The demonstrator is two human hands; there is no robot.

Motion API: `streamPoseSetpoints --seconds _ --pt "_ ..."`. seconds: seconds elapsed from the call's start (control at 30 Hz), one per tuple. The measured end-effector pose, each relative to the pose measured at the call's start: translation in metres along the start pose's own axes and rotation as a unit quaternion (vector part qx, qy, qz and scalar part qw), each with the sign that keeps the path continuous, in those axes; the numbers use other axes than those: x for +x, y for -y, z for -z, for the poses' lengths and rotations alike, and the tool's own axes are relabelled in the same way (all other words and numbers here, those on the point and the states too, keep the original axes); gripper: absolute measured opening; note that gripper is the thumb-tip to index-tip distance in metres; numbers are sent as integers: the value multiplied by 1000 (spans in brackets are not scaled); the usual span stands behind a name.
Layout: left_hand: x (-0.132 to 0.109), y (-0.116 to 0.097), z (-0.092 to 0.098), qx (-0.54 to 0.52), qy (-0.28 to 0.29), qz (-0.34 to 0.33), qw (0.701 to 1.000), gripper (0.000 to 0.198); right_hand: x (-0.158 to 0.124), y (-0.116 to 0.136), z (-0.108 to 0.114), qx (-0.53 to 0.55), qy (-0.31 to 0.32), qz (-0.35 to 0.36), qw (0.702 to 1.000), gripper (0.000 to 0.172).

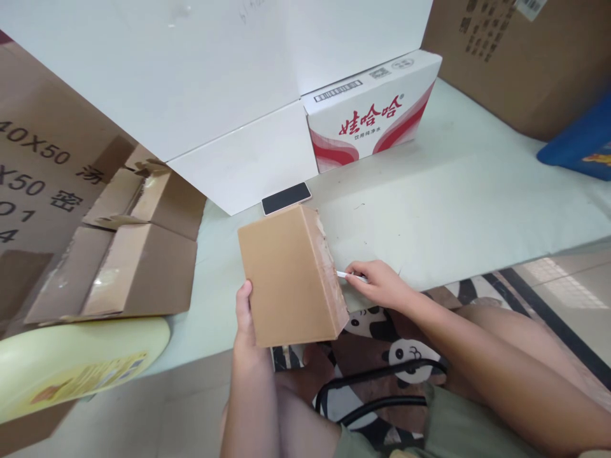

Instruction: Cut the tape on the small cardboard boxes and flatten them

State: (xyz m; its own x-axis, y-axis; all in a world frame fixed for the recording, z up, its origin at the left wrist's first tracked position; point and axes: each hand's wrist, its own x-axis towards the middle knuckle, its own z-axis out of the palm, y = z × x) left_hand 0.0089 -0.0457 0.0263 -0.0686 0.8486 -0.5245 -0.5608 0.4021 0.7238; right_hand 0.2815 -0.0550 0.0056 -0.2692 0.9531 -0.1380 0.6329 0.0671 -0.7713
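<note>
Bare forearms (482,343) reach to a brown, ragged-edged cardboard box (286,280) above the front of the pale-green-covered bench (477,210).
Left hand (245,313): grip closed on the box's left side, fingers hidden; right hand (377,281): grip pinched around a slim white tool (342,275) at the ragged edge.

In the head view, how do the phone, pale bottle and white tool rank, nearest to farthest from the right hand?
1. White tool: held in the right hand.
2. Phone: on the table, ahead and leftward.
3. Pale bottle: far left.
</note>
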Motion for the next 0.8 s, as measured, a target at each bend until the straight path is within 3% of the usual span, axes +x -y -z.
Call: streamPoseSetpoints --seconds 0.43,0.67,0.8 --pt "2 -3 4 3 7 -12 1000 45 -1 -1 1 25 -6 -1 1000 28" --pt "6 0 -4 -23 -2 -111 994 42 -1 -3 1 147 -34 -33 988 28" --pt "7 -2 -6 -32 -14 -133 991 37 -1 -2 2 200 -45 -42 978 30"
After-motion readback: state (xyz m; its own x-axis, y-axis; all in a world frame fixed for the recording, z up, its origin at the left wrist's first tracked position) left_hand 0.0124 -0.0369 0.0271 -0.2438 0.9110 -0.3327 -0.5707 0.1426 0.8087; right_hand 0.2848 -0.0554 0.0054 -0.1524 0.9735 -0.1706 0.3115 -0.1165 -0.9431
